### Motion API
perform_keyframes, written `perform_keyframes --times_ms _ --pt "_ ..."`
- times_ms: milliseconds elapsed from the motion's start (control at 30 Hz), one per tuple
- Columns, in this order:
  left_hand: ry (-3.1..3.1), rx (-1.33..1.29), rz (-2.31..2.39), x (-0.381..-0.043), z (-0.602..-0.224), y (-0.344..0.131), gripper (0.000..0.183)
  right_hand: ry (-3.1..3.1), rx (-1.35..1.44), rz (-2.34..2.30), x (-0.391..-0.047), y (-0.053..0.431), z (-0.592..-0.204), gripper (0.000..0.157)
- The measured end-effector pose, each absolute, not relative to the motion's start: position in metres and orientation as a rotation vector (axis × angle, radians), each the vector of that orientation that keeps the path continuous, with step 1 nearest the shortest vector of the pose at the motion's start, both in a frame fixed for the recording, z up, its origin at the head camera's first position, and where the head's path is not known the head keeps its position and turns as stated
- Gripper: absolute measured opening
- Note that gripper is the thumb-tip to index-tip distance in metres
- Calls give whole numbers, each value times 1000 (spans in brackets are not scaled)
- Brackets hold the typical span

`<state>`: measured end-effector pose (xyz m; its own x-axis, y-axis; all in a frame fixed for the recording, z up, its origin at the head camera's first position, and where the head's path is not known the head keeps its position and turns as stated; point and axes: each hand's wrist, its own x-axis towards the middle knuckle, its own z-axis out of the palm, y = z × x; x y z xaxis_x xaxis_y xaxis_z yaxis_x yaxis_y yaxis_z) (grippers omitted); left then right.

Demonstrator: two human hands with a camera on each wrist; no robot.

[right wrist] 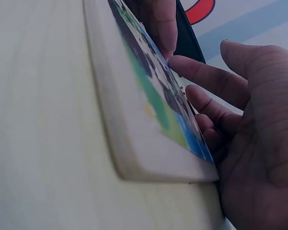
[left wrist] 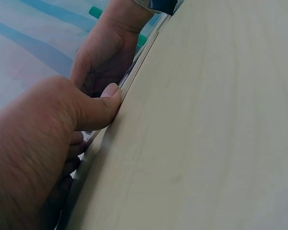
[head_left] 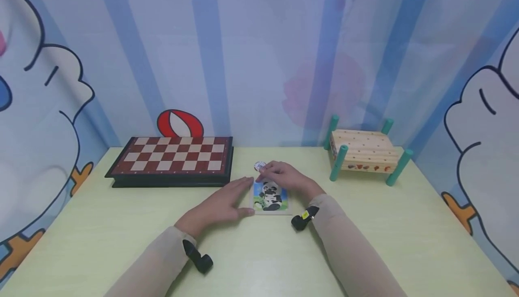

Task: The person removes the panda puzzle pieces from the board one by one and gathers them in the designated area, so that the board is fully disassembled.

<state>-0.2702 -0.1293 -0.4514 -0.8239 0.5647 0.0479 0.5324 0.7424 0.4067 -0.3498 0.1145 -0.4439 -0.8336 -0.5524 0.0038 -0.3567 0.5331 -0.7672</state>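
Note:
A flat, pale-rimmed board [head_left: 270, 198] with a panda picture lies mid-table; its thick rounded edge [right wrist: 149, 167] shows up close in the right wrist view. My left hand [head_left: 223, 204] rests along its left side, fingers stretched toward the far corner and thumb [left wrist: 103, 108] at the near corner. Over the board's far part reaches my right hand [head_left: 285, 177]. Its index finger [right wrist: 206, 79] is extended to the picture's surface, the thumb apart from it and the other fingers loosely bent. Just past those fingertips is a small white round piece [head_left: 259, 166] with dark print.
A red-and-white chessboard case [head_left: 174, 157] stands at the back left. At the back right is a small wooden block frame [head_left: 365, 150] with green posts. Behind the table [head_left: 251, 261] hangs a blue striped cloth [head_left: 259, 62] with cartoon figures.

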Motion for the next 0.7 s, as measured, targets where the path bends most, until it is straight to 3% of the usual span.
perform_keyframes --times_ms 700 --pt "2858 885 621 -271 -454 -129 86 2658 -737 -1281 -351 118 -450 36"
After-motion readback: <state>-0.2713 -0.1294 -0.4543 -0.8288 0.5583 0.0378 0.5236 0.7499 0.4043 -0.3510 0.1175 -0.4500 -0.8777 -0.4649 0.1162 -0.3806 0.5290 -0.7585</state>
